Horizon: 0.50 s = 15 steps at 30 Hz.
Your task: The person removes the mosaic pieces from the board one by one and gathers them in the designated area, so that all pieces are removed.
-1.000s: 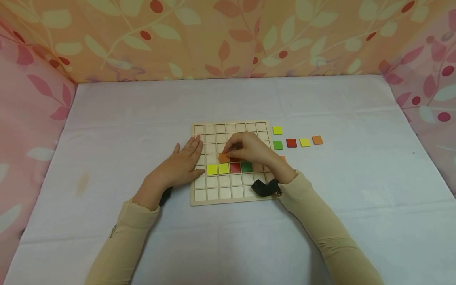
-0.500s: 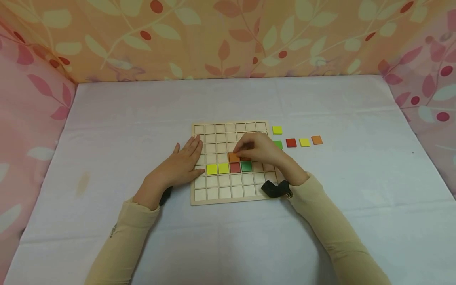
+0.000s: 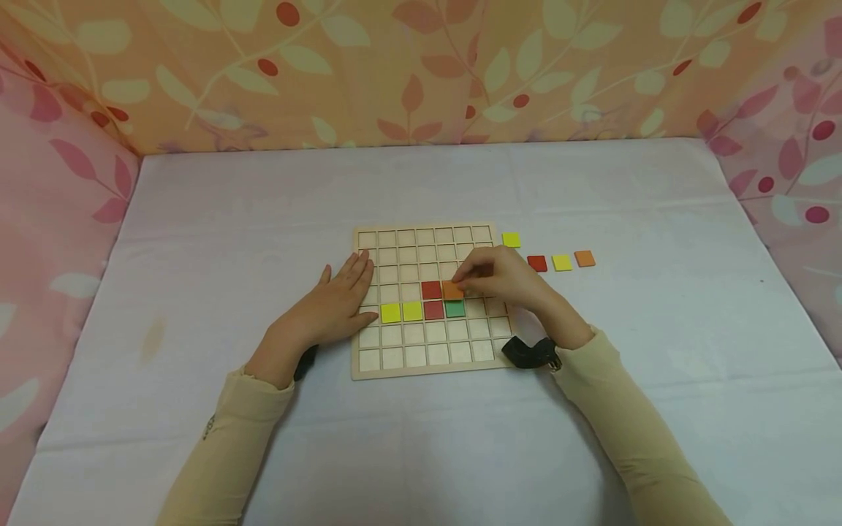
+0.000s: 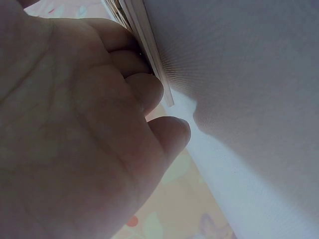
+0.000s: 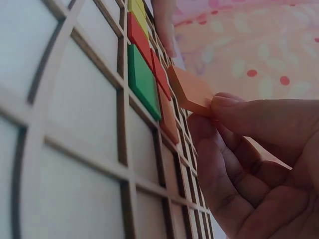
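In the head view the right hand [image 3: 503, 277] pinches an orange tile [image 3: 452, 291] between thumb and fingertips, low over the wooden grid board [image 3: 404, 358]. From the right wrist the pinched orange tile [image 5: 192, 90] stands tilted, apart from the grid; beneath it another orange tile [image 5: 167, 117] lies in a cell. Beside that one sits a red tile [image 3: 430, 290]. The row in front holds two yellow tiles [image 3: 391, 313], a red tile [image 3: 433, 310] and a green tile [image 3: 455, 308]. With fingers extended, the left hand [image 3: 335, 299] rests on the board's left edge.
Right of the board lie loose tiles on the white cloth [image 3: 421, 453]: yellow [image 3: 511, 239], red [image 3: 536, 263], yellow [image 3: 562, 262] and orange [image 3: 585, 258]. Patterned curtains [image 3: 421, 73] stand at the back and both sides. Black wrist straps [image 3: 529, 353] sit by the sleeves.
The right hand has moved rightward along the row with the pinched orange tile, uncovering the red tile in the grid. It now hides the loose green tile. The left hand has stayed still.
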Available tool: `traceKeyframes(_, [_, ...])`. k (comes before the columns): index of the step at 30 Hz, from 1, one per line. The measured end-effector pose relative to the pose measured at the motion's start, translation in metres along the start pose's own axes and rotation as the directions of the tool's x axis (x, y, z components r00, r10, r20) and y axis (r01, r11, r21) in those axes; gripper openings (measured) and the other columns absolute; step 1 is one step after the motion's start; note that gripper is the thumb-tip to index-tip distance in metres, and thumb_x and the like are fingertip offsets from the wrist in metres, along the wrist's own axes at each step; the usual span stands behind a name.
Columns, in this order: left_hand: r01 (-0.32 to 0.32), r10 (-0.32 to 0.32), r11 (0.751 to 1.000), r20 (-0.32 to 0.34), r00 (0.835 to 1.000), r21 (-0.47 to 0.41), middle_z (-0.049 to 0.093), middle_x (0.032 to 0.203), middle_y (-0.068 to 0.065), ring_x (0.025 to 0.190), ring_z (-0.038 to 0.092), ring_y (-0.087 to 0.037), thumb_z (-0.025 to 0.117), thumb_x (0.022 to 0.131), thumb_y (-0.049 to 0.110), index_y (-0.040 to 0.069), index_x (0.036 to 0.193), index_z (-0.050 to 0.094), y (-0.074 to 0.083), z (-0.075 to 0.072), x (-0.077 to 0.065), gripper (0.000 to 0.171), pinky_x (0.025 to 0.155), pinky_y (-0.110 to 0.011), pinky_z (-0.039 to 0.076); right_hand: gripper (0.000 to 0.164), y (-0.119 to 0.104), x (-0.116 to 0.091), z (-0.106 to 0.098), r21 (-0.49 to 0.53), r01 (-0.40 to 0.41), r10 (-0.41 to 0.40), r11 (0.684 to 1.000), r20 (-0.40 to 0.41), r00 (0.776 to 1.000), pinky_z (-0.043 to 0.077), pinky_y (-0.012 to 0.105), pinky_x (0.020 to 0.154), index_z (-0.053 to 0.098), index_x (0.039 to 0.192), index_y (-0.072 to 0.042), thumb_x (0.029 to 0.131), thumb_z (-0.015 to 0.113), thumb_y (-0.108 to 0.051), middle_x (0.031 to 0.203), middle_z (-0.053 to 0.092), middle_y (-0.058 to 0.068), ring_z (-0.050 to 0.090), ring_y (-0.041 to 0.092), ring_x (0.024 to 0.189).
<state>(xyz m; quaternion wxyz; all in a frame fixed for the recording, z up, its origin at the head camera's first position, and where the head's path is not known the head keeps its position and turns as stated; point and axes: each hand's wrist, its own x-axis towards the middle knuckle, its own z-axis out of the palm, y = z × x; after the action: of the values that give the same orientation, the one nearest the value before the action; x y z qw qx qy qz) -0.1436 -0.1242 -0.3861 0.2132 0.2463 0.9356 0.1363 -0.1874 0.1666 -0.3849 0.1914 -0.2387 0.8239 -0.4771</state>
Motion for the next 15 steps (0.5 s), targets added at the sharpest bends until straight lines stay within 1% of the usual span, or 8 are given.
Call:
traceKeyframes(3, [-0.001, 0.001, 1.000, 0.001, 1.000, 0.001, -0.005, 0.155, -0.019, 0.143, -0.005, -0.031, 0.055, 0.095, 0.034, -0.007, 0.147, 0.007, 0.000, 0.000, 0.000, 0.082, 0.109, -0.059, 0.003, 0.008, 0.002, -0.005, -0.004, -0.010, -0.027, 0.026, 1.000, -0.017, 1.000, 0.051, 0.025, 0.073, 0.073, 0.090, -0.002, 0.083, 0.069, -0.001, 0.090, 0.068, 0.007, 0.064, 0.018, 0.082])
traceKeyframes(6, [-0.001, 0.001, 1.000, 0.003, 1.000, 0.000, -0.005, 0.155, -0.019, 0.143, -0.006, -0.031, 0.055, 0.095, 0.034, -0.007, 0.148, 0.007, 0.000, 0.000, 0.000, 0.082, 0.110, -0.058, 0.003, 0.008, 0.006, -0.011, -0.008, 0.007, -0.050, 0.050, 0.999, -0.033, 0.998, 0.050, 0.023, 0.072, 0.073, 0.090, -0.002, 0.083, 0.070, -0.001, 0.091, 0.069, 0.007, 0.064, 0.018, 0.082])
traceKeyframes(12, [-0.001, 0.001, 1.000, 0.003, 1.000, -0.002, -0.006, 0.155, -0.019, 0.143, -0.006, -0.031, 0.055, 0.095, 0.034, -0.007, 0.148, 0.006, 0.000, 0.001, 0.001, 0.082, 0.110, -0.058, 0.003, 0.008, 0.012, -0.022, -0.015, 0.016, -0.092, 0.093, 0.996, -0.051, 0.994, 0.049, 0.023, 0.064, 0.073, 0.091, -0.003, 0.083, 0.070, -0.002, 0.089, 0.069, 0.006, 0.064, 0.015, 0.077])
traceKeyframes(15, [-0.001, 0.001, 1.000, 0.004, 1.000, -0.001, -0.006, 0.155, -0.019, 0.143, -0.006, -0.031, 0.055, 0.095, 0.034, -0.007, 0.148, 0.006, 0.001, 0.001, 0.001, 0.083, 0.110, -0.058, 0.002, 0.007, 0.014, -0.026, -0.018, 0.003, -0.100, 0.100, 0.995, -0.059, 0.993, 0.049, 0.023, 0.066, 0.073, 0.090, -0.003, 0.083, 0.070, -0.002, 0.087, 0.069, 0.006, 0.063, 0.015, 0.077])
